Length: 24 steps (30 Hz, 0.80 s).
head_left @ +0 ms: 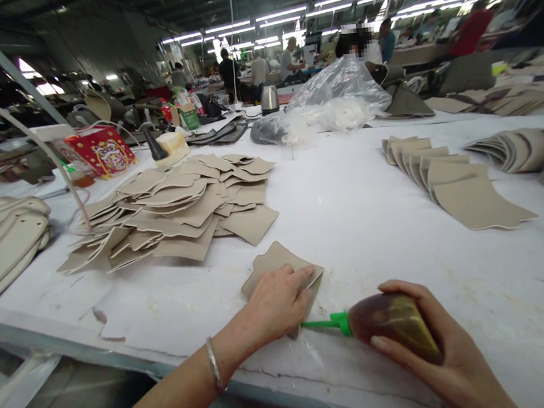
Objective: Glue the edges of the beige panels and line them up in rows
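My right hand [439, 348] is wrapped round a squeeze glue bottle [392, 323] with amber-brown contents. The bottle lies tilted on its side, and its thin green nozzle [325, 323] points left, its tip close to the near edge of a beige leather piece [274, 261]. My left hand [283, 298] grips this piece against the table, the index finger stretched along its right edge and the other fingers curled. A folded or second layer shows under that edge. My palm hides part of the piece. A silver bangle is on my left wrist.
A loose heap of beige pieces [181, 205] lies left of centre, and a fanned row of curved pieces [466, 190] at right. Farther back are a red box [98, 152], a yellow sponge-like block [172, 148], clear plastic bags [334, 100] and a kettle [270, 98]. People work beyond.
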Tool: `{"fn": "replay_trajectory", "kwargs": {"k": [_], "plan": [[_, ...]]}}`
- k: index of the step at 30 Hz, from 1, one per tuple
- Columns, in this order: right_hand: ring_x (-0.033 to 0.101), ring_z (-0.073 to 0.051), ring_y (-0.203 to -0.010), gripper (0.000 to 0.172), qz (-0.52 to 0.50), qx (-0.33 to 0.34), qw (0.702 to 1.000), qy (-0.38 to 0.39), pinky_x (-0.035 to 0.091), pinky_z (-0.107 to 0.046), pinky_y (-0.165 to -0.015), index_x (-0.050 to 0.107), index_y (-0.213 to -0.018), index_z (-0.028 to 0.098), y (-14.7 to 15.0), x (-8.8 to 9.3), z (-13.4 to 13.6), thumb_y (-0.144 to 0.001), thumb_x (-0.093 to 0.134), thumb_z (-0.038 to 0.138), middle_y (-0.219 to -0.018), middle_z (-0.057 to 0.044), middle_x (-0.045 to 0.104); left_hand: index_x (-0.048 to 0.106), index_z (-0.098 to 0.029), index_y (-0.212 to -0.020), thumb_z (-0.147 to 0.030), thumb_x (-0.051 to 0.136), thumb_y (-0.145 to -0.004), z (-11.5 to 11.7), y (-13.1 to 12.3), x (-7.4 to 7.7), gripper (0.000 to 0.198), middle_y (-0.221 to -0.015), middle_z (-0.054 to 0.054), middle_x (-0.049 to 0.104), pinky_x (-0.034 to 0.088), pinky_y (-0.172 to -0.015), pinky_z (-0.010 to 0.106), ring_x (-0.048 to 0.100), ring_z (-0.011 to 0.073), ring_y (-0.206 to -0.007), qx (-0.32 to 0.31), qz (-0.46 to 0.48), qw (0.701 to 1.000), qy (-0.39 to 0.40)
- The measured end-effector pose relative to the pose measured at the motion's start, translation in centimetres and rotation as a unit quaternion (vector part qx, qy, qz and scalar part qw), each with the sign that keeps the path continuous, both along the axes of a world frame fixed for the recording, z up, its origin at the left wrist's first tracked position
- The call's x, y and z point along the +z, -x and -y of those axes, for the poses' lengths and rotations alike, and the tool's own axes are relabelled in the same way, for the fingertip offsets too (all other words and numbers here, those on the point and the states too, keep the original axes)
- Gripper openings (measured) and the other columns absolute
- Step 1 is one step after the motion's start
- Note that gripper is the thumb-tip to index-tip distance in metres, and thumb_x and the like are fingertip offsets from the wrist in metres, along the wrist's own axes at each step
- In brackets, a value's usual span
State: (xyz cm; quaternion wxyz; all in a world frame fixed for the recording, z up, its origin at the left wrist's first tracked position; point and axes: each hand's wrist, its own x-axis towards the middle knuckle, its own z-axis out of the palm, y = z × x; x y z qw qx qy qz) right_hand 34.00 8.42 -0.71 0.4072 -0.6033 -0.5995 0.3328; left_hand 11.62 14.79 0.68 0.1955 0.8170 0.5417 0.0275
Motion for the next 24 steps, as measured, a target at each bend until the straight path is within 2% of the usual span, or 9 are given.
{"fn": "replay_trajectory", "kwargs": {"k": [3,9,14,19,24], "plan": [[0.063,-0.022,-0.078,0.044,-0.013,0.010,1.000,0.000,0.050,-0.031,-0.067,0.051,-0.116,0.029,0.1,-0.3,0.1,-0.079,0.066,0.048,-0.094,0.001,0.064,0.051,-0.029,-0.136,-0.029,0.041,-0.092,0.0,0.0,0.0,0.045,-0.099,0.005,0.064,0.047,-0.081,0.033,0.064,0.0234,-0.089,0.001,0.008,1.000,-0.003],[0.063,-0.022,-0.081,0.045,0.013,-0.024,0.999,-0.028,0.048,-0.032,-0.074,0.053,-0.114,0.028,-1.1,-0.6,-0.7,-0.078,0.070,0.049,-0.097,0.001,0.062,0.052,-0.027,-0.136,-0.030,0.041,-0.092,0.0,0.1,-0.2,0.046,-0.099,0.005,0.064,0.048,-0.080,0.034,0.064,0.0239,-0.090,0.003,0.021,1.000,-0.005],[0.061,-0.021,-0.077,0.041,-0.012,0.015,1.000,-0.012,0.048,-0.031,-0.070,0.051,-0.115,0.030,-0.8,-0.8,-0.3,-0.080,0.066,0.046,-0.095,0.002,0.061,0.050,-0.026,-0.138,-0.030,0.043,-0.092,-0.2,0.1,-0.2,0.047,-0.102,0.005,0.065,0.048,-0.083,0.034,0.064,0.0240,-0.091,0.000,0.030,1.000,-0.004],[0.059,-0.021,-0.082,0.041,0.019,-0.013,0.999,-0.043,0.046,-0.031,-0.077,0.052,-0.114,0.029,-1.3,-0.6,-0.9,-0.081,0.068,0.046,-0.101,0.001,0.058,0.052,-0.025,-0.137,-0.030,0.043,-0.091,-0.3,0.1,-0.3,0.046,-0.102,0.006,0.065,0.048,-0.083,0.036,0.063,0.0250,-0.092,-0.001,0.036,0.999,0.000],[0.060,-0.020,-0.083,0.039,0.007,0.031,0.998,-0.045,0.048,-0.029,-0.074,0.050,-0.116,0.029,-1.5,-1.0,-0.9,-0.083,0.066,0.042,-0.103,0.001,0.058,0.051,-0.025,-0.138,-0.030,0.043,-0.091,-0.3,0.1,-0.2,0.048,-0.103,0.006,0.065,0.048,-0.084,0.036,0.064,0.0245,-0.092,0.001,0.046,0.999,0.005]]}}
